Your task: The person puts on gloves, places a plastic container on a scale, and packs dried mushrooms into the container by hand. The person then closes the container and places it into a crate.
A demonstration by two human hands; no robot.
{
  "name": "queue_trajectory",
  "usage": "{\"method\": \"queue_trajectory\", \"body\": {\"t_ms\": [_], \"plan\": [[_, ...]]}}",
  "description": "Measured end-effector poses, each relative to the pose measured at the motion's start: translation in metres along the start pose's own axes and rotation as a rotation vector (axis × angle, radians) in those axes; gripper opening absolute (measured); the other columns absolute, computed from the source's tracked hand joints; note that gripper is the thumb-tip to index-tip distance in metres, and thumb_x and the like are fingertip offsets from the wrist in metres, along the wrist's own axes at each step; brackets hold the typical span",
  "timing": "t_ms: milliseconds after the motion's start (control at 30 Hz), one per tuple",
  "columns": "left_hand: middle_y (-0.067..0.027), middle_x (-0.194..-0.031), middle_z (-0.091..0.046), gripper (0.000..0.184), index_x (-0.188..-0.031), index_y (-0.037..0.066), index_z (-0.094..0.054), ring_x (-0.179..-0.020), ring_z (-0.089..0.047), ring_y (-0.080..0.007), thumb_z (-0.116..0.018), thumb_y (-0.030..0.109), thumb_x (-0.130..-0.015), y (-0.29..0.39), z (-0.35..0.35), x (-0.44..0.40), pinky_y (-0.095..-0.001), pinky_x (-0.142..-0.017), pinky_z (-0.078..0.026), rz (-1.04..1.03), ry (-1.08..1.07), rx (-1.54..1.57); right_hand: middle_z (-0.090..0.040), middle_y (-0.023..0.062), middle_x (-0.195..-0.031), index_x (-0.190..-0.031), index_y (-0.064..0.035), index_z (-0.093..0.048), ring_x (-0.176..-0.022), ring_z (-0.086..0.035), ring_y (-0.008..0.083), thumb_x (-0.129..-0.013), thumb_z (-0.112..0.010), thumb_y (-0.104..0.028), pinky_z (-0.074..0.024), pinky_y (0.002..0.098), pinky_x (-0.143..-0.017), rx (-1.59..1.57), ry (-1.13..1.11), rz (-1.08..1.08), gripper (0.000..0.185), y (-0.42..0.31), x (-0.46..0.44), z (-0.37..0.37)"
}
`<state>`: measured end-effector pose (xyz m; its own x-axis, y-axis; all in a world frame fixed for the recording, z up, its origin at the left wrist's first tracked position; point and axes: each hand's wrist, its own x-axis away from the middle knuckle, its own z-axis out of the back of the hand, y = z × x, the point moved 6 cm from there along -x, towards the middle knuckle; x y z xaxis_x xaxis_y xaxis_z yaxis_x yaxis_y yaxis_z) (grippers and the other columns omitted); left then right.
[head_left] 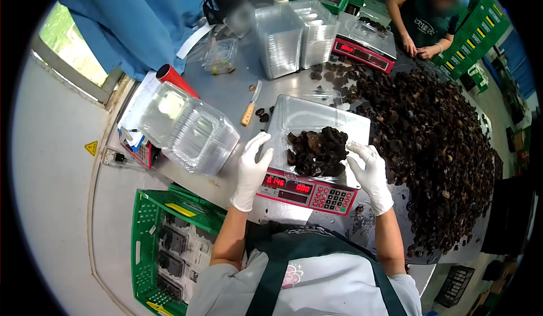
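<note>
A red digital scale (308, 192) stands in front of me, its display lit. On its pan rests a clear plastic tray (288, 125) holding a heap of dark, curled mushroom-like pieces (318, 152). My left hand (253, 169), in a white glove, is at the tray's left side with thumb and fingers apart and nothing between them. At the right edge of the heap is my right hand (369, 172), also gloved, its fingers spread and the fingertips close to the tray's rim. Whether those fingertips touch the tray is too small to tell.
A large dark pile (430, 146) covers the table's right. Stacked clear containers (280, 41) stand at the back, more (198, 135) at left. A wooden-handled knife (248, 112) lies beyond my left hand. A green crate (141, 248) sits lower left. A co-worker (424, 19) works near a second scale (362, 54).
</note>
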<state>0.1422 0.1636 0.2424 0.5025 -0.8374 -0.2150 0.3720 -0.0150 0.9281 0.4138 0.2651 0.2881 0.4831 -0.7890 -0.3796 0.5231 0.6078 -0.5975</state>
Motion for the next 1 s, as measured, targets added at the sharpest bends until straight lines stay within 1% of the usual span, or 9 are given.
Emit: {"method": "queue_trajectory", "body": {"t_ms": [167,233,300,433,533,667,767,867,1000], "plan": [[-0.0101,-0.110,-0.063,0.024,-0.093,0.005,-0.067,-0.107,-0.057,-0.0275,-0.075,0.012,-0.072,0.036,-0.025,0.013,-0.0362,-0.092,-0.046,-0.293,-0.142,-0.270,-0.068,0.0095,-0.098,-0.103,-0.0111,-0.067,-0.086,-0.064,0.0227,-0.075,-0.071,-0.007,-0.0519,0.0301,-0.076,-0.070,-0.073,-0.128,0.028,-0.002,0.014,-0.009],[-0.0070,-0.104,-0.062,0.024,-0.084,0.008,-0.066,-0.106,-0.055,-0.0282,-0.079,0.018,-0.066,0.043,-0.043,0.024,-0.0396,-0.090,-0.045,-0.415,-0.157,-0.437,-0.068,0.0068,-0.095,-0.102,-0.0115,-0.068,-0.084,-0.064,0.0211,-0.077,-0.071,-0.008,-0.0518,0.0300,-0.073,-0.064,-0.078,-0.051,0.026,-0.015,0.012,-0.015],[-0.0038,-0.105,-0.058,0.024,-0.078,0.012,-0.065,-0.113,-0.048,-0.0269,-0.079,0.026,-0.065,0.051,-0.056,0.034,-0.0425,-0.091,-0.038,-0.426,-0.117,-0.587,-0.069,0.0060,-0.096,-0.101,-0.0109,-0.068,-0.085,-0.063,0.0207,-0.078,-0.070,-0.009,-0.0513,0.0298,-0.072,-0.120,-0.083,-0.069,0.024,-0.018,0.012,-0.022],[-0.0024,-0.102,-0.059,0.015,-0.075,0.012,-0.064,-0.111,-0.049,-0.0266,-0.075,0.021,-0.068,0.051,-0.068,0.039,-0.0421,-0.089,-0.037,-0.431,-0.061,-0.678,-0.069,0.0052,-0.096,-0.101,-0.0100,-0.068,-0.086,-0.063,0.0203,-0.079,-0.069,-0.009,-0.0510,0.0293,-0.072,-0.125,-0.038,-0.016,0.022,-0.024,0.012,-0.023],[-0.0016,-0.095,-0.060,0.009,-0.074,0.012,-0.065,-0.104,-0.054,-0.0261,-0.070,0.011,-0.067,0.049,-0.057,0.036,-0.0413,-0.087,-0.040,-0.407,0.021,-0.545,-0.069,0.0055,-0.095,-0.101,-0.0094,-0.068,-0.087,-0.062,0.0204,-0.079,-0.068,-0.008,-0.0511,0.0298,-0.073,-0.090,-0.058,-0.055,0.022,-0.022,0.016,-0.017],[-0.0015,-0.096,-0.060,0.014,-0.075,0.013,-0.065,-0.106,-0.053,-0.0261,-0.075,0.017,-0.066,0.042,-0.047,0.032,-0.0414,-0.087,-0.041,-0.415,0.018,-0.527,-0.069,0.0061,-0.093,-0.099,-0.0091,-0.068,-0.086,-0.063,0.0209,-0.079,-0.068,-0.008,-0.0514,0.0308,-0.075,-0.105,-0.032,-0.059,0.020,-0.021,0.022,-0.014],[-0.0018,-0.105,-0.059,0.022,-0.080,0.012,-0.066,-0.111,-0.051,-0.0247,-0.077,0.025,-0.066,0.054,-0.059,0.041,-0.0428,-0.093,-0.035,-0.370,-0.075,-0.650,-0.069,0.0063,-0.093,-0.098,-0.0086,-0.068,-0.086,-0.063,0.0217,-0.079,-0.068,-0.008,-0.0515,0.0315,-0.077,-0.133,-0.031,-0.072,0.019,-0.022,0.025,-0.015],[-0.0018,-0.104,-0.059,0.019,-0.081,0.011,-0.066,-0.111,-0.051,-0.0247,-0.075,0.023,-0.068,0.049,-0.067,0.041,-0.0426,-0.094,-0.034,-0.378,-0.066,-0.703,-0.069,0.0065,-0.093,-0.098,-0.0081,-0.068,-0.087,-0.064,0.0222,-0.079,-0.068,-0.008,-0.0517,0.0318,-0.077,-0.134,-0.030,-0.059,0.019,-0.025,0.027,-0.015],[-0.0011,-0.103,-0.059,0.014,-0.083,0.011,-0.067,-0.111,-0.050,-0.0235,-0.072,0.020,-0.072,0.040,-0.056,0.036,-0.0429,-0.093,-0.034,-0.370,-0.010,-0.529,-0.069,0.0075,-0.093,-0.099,-0.0077,-0.069,-0.089,-0.064,0.0222,-0.079,-0.068,-0.007,-0.0517,0.0311,-0.079,-0.123,-0.028,-0.043,0.020,-0.025,0.031,-0.011]]}}
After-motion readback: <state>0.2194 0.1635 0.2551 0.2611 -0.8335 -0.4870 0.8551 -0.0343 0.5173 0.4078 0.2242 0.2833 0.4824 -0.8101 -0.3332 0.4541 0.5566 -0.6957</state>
